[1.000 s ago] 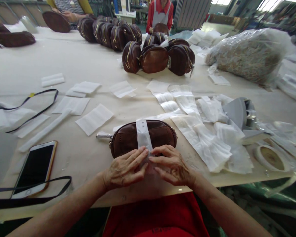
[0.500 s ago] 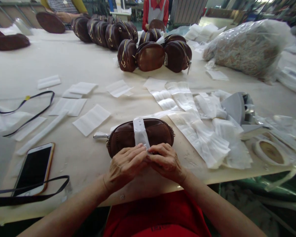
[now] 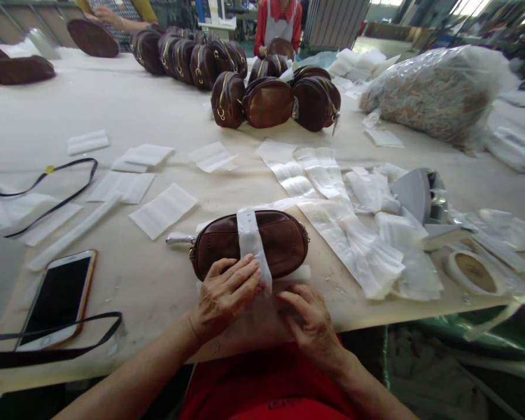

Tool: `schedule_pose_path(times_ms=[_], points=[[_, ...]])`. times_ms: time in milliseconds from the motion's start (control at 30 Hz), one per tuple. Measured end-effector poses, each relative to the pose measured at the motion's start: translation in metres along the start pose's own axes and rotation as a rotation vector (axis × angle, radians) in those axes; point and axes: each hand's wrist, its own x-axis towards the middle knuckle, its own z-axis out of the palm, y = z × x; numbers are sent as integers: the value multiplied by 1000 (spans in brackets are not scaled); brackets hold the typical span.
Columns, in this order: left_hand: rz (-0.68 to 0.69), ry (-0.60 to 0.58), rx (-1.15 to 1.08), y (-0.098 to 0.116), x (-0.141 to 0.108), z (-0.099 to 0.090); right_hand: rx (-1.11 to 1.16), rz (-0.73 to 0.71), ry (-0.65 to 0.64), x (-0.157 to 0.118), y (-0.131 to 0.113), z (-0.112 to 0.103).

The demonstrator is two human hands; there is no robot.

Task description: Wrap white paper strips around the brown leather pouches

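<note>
Your counter (image 3: 149,114) holds the brown bag (image 3: 277,240), lying nine-to-three, at one o'clock from your left grip (image 3: 227,296). That touches its strip (image 3: 249,233); can't tell if pinching. Farther right grip (image 3: 310,319): half open.

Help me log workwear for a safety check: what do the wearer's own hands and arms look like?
The left hand and right hand are ungloved, with nothing visibly worn on them. Both forearms are uncovered as far as they show, without visible markings. Between them shows a red garment bearing a small dark mark.
</note>
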Motion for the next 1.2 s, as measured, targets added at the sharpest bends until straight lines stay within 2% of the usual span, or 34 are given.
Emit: schedule_pose_path(times_ms=[133, 233, 300, 400, 500, 567, 733, 1000, 1200], points=[[7, -2, -2, -1, -1, -1, -4, 61, -46, 4, -5, 10], [21, -2, 9, -1, -1, -1, 38, 25, 30, 3, -6, 12], [23, 0, 17, -1, -2, -1, 64, -46, 77, 2, -7, 12], [21, -1, 16, -1, -5, 1, 76, -228, 108, 1, -11, 11], [35, -12, 14, -1, -7, 3, 72, -413, 100, 5, -18, 9], [54, -10, 29, -2, -7, 3, 70, -482, 71, 7, -22, 5], [93, 5, 69, -2, -5, 3, 94, -536, -18, 10, -33, -5], [121, 5, 105, -4, -6, 4, 77, -601, -45, 6, -42, -12], [134, -29, 121, -4, -6, 2, 99, -648, -81, 34, -46, -33]])
